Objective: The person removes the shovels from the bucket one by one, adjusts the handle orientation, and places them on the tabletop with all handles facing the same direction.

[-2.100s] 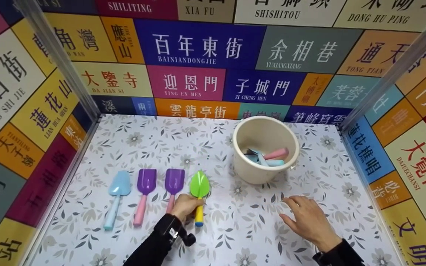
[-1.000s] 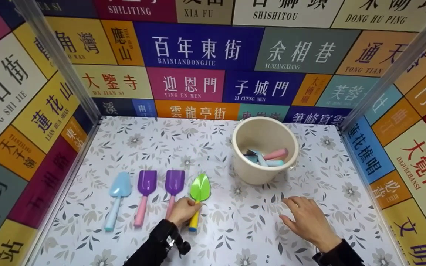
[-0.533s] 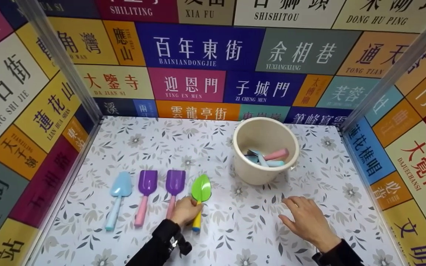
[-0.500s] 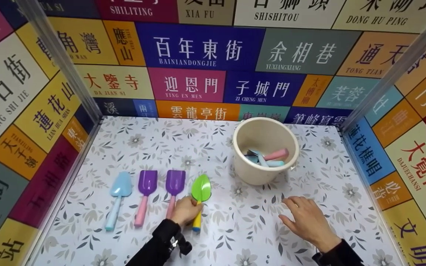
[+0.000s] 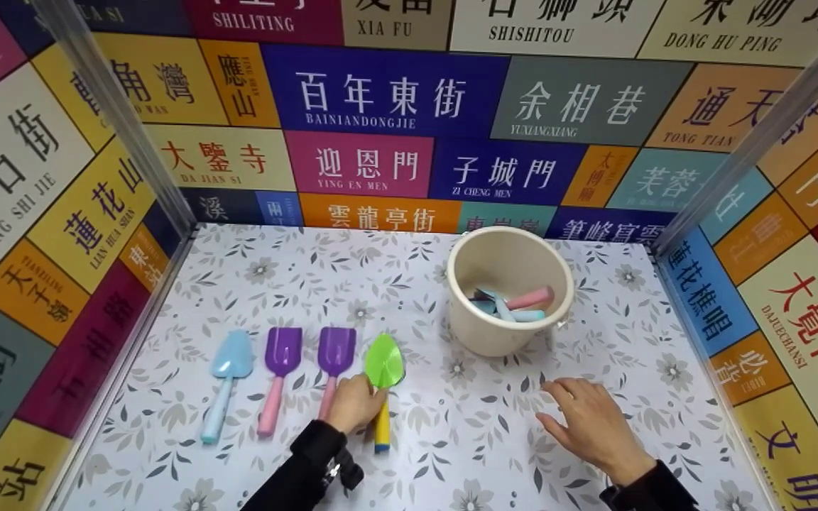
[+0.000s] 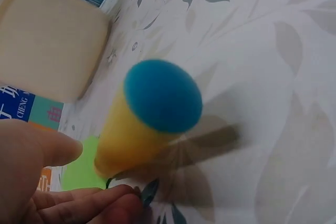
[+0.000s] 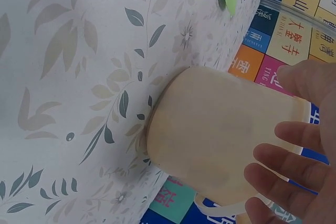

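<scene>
Since half a second ago you have swung the green trowel from its tilt back to straight, so its handle now points toward 6 o'clock, parallel to its neighbours. Your left hand grasps it at the neck, fingers curled round the yellow handle. It has a leaf-shaped green blade, a yellow shaft and a blue end cap, and it lies on the floral table at the right end of the row, just beside a purple scoop. Your left wrist view shows the round blue cap end-on, which the head view barely catches. Your right hand rests released, fingers spread flat, at 5 o'clock from the cream bucket; only the head view shows the tools inside it.
</scene>
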{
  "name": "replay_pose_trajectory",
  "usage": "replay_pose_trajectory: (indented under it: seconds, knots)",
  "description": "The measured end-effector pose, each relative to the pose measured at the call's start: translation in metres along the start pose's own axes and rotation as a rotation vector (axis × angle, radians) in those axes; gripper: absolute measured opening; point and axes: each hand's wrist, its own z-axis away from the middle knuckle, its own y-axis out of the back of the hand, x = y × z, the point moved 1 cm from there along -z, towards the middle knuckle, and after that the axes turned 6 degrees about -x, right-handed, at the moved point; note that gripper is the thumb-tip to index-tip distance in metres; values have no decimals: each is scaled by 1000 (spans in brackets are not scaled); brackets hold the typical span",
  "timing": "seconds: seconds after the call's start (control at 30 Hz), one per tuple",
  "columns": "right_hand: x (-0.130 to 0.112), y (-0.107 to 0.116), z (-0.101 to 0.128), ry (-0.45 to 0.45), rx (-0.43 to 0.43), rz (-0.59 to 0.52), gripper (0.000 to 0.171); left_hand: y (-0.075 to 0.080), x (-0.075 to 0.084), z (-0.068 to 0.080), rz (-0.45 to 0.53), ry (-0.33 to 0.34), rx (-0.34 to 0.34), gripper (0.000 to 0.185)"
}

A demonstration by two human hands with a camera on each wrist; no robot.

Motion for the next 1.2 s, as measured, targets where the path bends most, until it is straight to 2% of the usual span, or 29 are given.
replay_pose_trajectory:
  seconds: [0.03, 0.17, 0.3, 0.47, 0.6, 0.73, 0.9, 1.07, 1.2]
  knots:
    - [0, 0, 0, 2, 3, 5, 44, 5, 4, 4, -9, -5, 8, 25]
    - [0, 0, 0, 4, 7, 10, 44, 19, 5, 12, -19, -101, 66, 29]
    - [2, -1, 1, 9, 14, 10, 44, 34, 5, 25, -46, -227, 128, 35]
    - [4, 0, 2, 15, 23, 7, 46, 50, 5, 48, -265, -375, 244, 47]
    - [5, 2, 3, -9, 10, 1, 46, 62, 2, 62, -409, -425, 295, 57]
    - [5, 4, 3, -31, -5, -1, 46, 73, -5, 72, -489, -456, 309, 67]
    - [8, 5, 5, -44, -4, 5, 46, 82, -21, 82, -586, -512, 381, 71]
    - [12, 7, 5, -32, 10, 19, 47, 92, -38, 93, -622, -559, 445, 68]
    - [16, 10, 4, -29, 23, 29, 48, 98, -51, 100, -616, -565, 473, 69]
